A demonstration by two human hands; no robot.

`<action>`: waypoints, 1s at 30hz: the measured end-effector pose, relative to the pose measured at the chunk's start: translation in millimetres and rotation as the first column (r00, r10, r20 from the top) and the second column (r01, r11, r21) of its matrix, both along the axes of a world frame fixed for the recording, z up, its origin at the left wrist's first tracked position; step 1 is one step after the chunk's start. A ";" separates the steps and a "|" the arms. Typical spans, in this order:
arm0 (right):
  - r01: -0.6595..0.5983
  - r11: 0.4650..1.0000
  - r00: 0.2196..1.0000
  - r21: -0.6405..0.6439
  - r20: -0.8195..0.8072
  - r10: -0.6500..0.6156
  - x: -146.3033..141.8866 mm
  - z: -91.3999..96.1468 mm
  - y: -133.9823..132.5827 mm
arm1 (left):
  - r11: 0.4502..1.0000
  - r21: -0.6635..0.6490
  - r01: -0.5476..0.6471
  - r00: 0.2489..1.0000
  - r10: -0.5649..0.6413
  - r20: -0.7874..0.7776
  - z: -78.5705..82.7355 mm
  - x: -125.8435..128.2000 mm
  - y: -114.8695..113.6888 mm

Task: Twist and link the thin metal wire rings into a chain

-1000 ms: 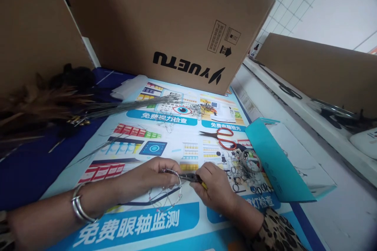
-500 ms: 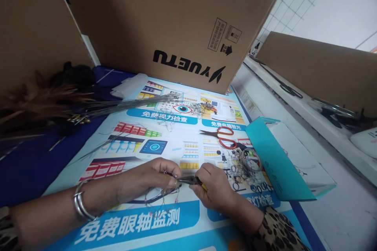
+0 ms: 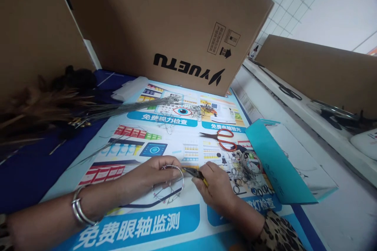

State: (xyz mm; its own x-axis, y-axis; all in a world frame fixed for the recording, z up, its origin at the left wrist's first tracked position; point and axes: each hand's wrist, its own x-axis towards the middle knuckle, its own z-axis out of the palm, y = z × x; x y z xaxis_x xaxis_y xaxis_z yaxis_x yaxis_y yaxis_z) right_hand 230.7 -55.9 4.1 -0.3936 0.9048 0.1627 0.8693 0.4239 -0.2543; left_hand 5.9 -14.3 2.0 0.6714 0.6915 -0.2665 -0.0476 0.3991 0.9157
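Between the thumb and fingers of my left hand is a thin wire ring with small beads and fine wire ends hanging from it. My right hand is closed around yellow-handled pliers, whose dark jaws point left, close to the ring. Whether the jaw tips touch the wire I cannot tell. Red-handled scissors lie beyond my right hand. Right of that hand is a heap of thin wire pieces and small dark rings, with a coil of wire on it.
A turquoise box stands open at the right. Long straight wires reach in from the left, near brown feathery stems. A large cardboard box closes off the back. At the far right runs a white ledge with tools.
The wire ring has turned upright into view in my left hand. The plier jaws have drawn slightly up and right, a little away from my left fingertips.
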 end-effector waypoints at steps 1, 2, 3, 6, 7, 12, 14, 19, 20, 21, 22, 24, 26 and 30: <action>0.021 1.000 1.000 0.001 -0.014 -0.021 1.1 -0.7 1.0 | 0.999 0.029 -0.027 0.999 0.028 -0.042 -0.4 0.1 0.0; 0.039 0.999 0.999 -0.002 -0.030 -0.040 2.2 -1.1 1.9 | 0.997 0.059 -0.047 0.996 0.052 -0.077 -0.6 0.2 0.1; 0.054 0.999 0.997 -0.007 -0.046 -0.054 3.2 -1.2 2.6 | 0.994 0.088 -0.059 0.992 0.068 -0.106 -0.6 0.4 0.2; 0.072 0.997 0.994 -0.017 -0.075 -0.073 5.8 -0.3 3.5 | 0.982 0.174 -0.072 0.979 0.102 -0.174 0.0 1.5 1.2; 0.070 0.997 0.994 -0.018 -0.081 -0.071 6.4 0.1 3.5 | 0.975 0.209 -0.077 0.973 0.119 -0.196 0.1 1.9 1.6; 0.049 0.999 0.991 -0.015 -0.127 -0.051 6.8 0.9 3.0 | 0.920 0.375 -0.109 0.937 0.222 -0.271 0.7 3.8 3.3; 0.027 1.000 0.994 0.001 -0.109 -0.026 5.5 0.7 2.6 | 0.909 0.403 -0.106 0.930 0.233 -0.283 1.4 4.2 3.4; 0.001 1.000 1.000 0.016 -0.019 -0.001 1.7 -1.0 1.0 | 0.907 0.413 -0.085 0.938 0.213 -0.275 1.6 4.0 3.4; 0.001 1.000 1.000 0.016 -0.012 -0.001 1.5 -1.4 0.8 | 0.911 0.402 -0.086 0.940 0.207 -0.270 1.0 3.8 3.5; 0.001 1.000 1.000 0.018 -0.010 -0.001 1.5 -1.9 0.7 | 0.915 0.393 -0.086 0.943 0.202 -0.265 0.4 3.6 3.7; 0.000 1.000 1.000 0.019 -0.009 0.001 1.6 -2.2 0.7 | 0.917 0.388 -0.088 0.945 0.200 -0.260 -0.2 3.4 3.8; -0.002 1.000 1.000 0.020 -0.010 0.002 2.1 -2.6 0.9 | 0.919 0.385 -0.089 0.947 0.197 -0.253 -0.6 3.2 4.0; -0.005 1.000 1.000 0.014 -0.009 0.005 2.7 -2.7 1.0 | 0.918 0.387 -0.090 0.947 0.199 -0.251 0.6 3.2 4.1; -0.017 1.000 1.000 0.010 -0.007 0.017 3.3 -3.1 0.5 | 0.926 0.365 -0.094 0.940 0.203 -0.273 5.4 3.7 4.0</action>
